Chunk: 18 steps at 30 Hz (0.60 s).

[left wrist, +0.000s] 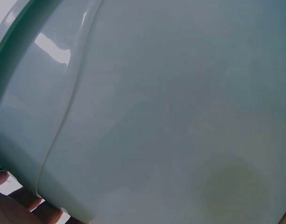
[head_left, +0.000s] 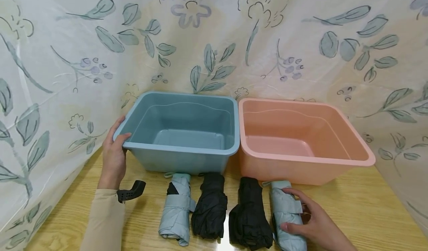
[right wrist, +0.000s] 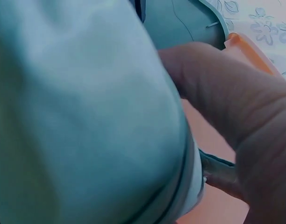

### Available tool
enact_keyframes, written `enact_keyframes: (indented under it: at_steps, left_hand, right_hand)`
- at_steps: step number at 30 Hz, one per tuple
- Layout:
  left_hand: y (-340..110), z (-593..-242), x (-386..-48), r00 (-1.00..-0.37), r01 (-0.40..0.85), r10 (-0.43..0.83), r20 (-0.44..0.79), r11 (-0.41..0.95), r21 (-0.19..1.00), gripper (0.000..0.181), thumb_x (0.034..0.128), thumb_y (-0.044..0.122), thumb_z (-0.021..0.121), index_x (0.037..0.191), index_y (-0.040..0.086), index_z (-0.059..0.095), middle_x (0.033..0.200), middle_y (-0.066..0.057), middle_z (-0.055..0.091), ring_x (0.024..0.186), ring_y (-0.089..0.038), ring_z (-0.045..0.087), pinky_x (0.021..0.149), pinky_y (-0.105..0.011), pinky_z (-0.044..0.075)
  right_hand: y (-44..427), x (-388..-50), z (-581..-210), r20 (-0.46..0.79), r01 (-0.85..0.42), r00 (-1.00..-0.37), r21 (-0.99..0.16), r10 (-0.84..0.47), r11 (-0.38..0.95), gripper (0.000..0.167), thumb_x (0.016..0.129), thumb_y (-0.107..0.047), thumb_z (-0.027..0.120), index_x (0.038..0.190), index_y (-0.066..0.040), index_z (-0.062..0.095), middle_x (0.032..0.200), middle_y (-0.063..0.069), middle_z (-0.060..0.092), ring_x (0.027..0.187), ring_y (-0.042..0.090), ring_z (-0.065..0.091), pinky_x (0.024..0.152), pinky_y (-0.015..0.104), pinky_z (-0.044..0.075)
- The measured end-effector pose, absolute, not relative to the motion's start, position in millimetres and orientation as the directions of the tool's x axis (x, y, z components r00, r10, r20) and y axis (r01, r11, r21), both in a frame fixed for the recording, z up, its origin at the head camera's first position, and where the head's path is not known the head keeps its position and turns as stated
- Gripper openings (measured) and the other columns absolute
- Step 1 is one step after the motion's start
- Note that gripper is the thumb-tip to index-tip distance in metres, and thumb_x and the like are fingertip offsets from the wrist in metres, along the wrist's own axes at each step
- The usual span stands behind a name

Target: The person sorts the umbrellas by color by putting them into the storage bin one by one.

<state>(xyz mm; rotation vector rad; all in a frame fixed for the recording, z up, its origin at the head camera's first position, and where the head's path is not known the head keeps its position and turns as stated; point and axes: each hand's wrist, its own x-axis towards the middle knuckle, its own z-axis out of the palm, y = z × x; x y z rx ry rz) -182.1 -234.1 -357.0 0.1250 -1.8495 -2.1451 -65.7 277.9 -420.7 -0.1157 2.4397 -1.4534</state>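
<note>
Left hand (head_left: 113, 158) grips blue bin (head_left: 180, 161) rim (steadying it, probably); right hand (head_left: 315, 221) pinches rightmost umbrella (head_left: 284, 205) mid-body, likely for control.

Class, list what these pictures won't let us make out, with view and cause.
Head view: near end of the rightmost light-blue folded umbrella, cut off by the bottom edge.
Left wrist view: most of the left hand, cut off by the lower-left corner.
Right wrist view: umbrella's surface detail, blurred.
</note>
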Motion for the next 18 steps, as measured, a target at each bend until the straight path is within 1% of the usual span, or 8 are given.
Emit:
enact_keyframes:
  at_steps: [3, 5, 7, 9, 14, 18]
  left_hand:
    - [-234.6, -357.4, -181.4, -0.95, 0.173, -0.283, 0.134, -0.118, 0.978, 0.056, 0.1038, 0.011, 0.042, 0.158, 0.024, 0.038, 0.161, -0.009, 0.027, 0.144, -0.025, 0.028, 0.117, -0.037, 0.022]
    - [-235.1, -357.8, -180.9, -0.951, 0.174, -0.279, 0.136, -0.117, 0.978, 0.055, 0.1041, 0.012, 0.042, 0.158, 0.024, 0.037, 0.161, -0.009, 0.027, 0.144, -0.026, 0.027, 0.117, -0.039, 0.021]
    - [-235.5, -358.2, -180.3, -0.952, 0.175, -0.272, 0.139, -0.113, 0.978, 0.055, 0.1045, 0.013, 0.042, 0.158, 0.024, 0.037, 0.161, -0.009, 0.026, 0.143, -0.027, 0.027, 0.117, -0.042, 0.02]
    - [-236.0, -358.5, -180.0, -0.953, 0.178, -0.268, 0.142, -0.113, 0.978, 0.055, 0.1048, 0.013, 0.042, 0.158, 0.024, 0.037, 0.161, -0.009, 0.026, 0.143, -0.027, 0.027, 0.117, -0.044, 0.02]
    - [-236.7, -358.8, -179.6, -0.954, 0.179, -0.261, 0.144, -0.114, 0.977, 0.054, 0.1053, 0.014, 0.042, 0.158, 0.024, 0.037, 0.161, -0.009, 0.027, 0.142, -0.027, 0.028, 0.116, -0.043, 0.021]
    - [-236.0, -358.4, -179.5, -0.955, 0.179, -0.26, 0.144, -0.117, 0.977, 0.054, 0.1055, 0.015, 0.043, 0.158, 0.024, 0.037, 0.161, -0.009, 0.027, 0.142, -0.026, 0.028, 0.115, -0.041, 0.022]
  right_hand:
    - [276.7, -65.0, -419.9, -0.216, 0.091, -0.949, -0.885, -0.23, 0.457, 0.086, 0.085, -0.018, 0.083, 0.155, -0.011, 0.034, 0.135, 0.027, 0.048, 0.092, 0.025, 0.063, 0.073, 0.034, 0.054]
    - [276.1, -64.5, -419.8, -0.21, 0.089, -0.949, -0.893, -0.234, 0.441, 0.087, 0.084, -0.017, 0.083, 0.155, -0.011, 0.034, 0.14, 0.03, 0.045, 0.098, 0.029, 0.064, 0.075, 0.035, 0.055]
    - [276.1, -63.9, -420.3, -0.198, 0.081, -0.952, -0.898, -0.232, 0.432, 0.086, 0.083, -0.016, 0.084, 0.155, -0.011, 0.035, 0.146, 0.03, 0.039, 0.102, 0.029, 0.063, 0.077, 0.035, 0.055]
    - [276.6, -63.0, -421.0, -0.183, 0.066, -0.955, -0.899, -0.233, 0.433, 0.086, 0.083, -0.016, 0.085, 0.154, -0.012, 0.037, 0.15, 0.028, 0.036, 0.103, 0.027, 0.063, 0.078, 0.034, 0.054]
    - [278.8, -61.9, -421.4, -0.151, 0.031, -0.958, -0.902, -0.245, 0.431, 0.08, 0.084, -0.014, 0.083, 0.152, -0.015, 0.041, 0.151, 0.024, 0.037, 0.108, 0.017, 0.06, 0.08, 0.031, 0.052]
    - [279.4, -61.6, -421.2, -0.132, 0.014, -0.956, -0.911, -0.261, 0.412, 0.076, 0.085, -0.009, 0.081, 0.15, -0.014, 0.042, 0.147, 0.022, 0.039, 0.108, 0.018, 0.058, 0.08, 0.032, 0.051]
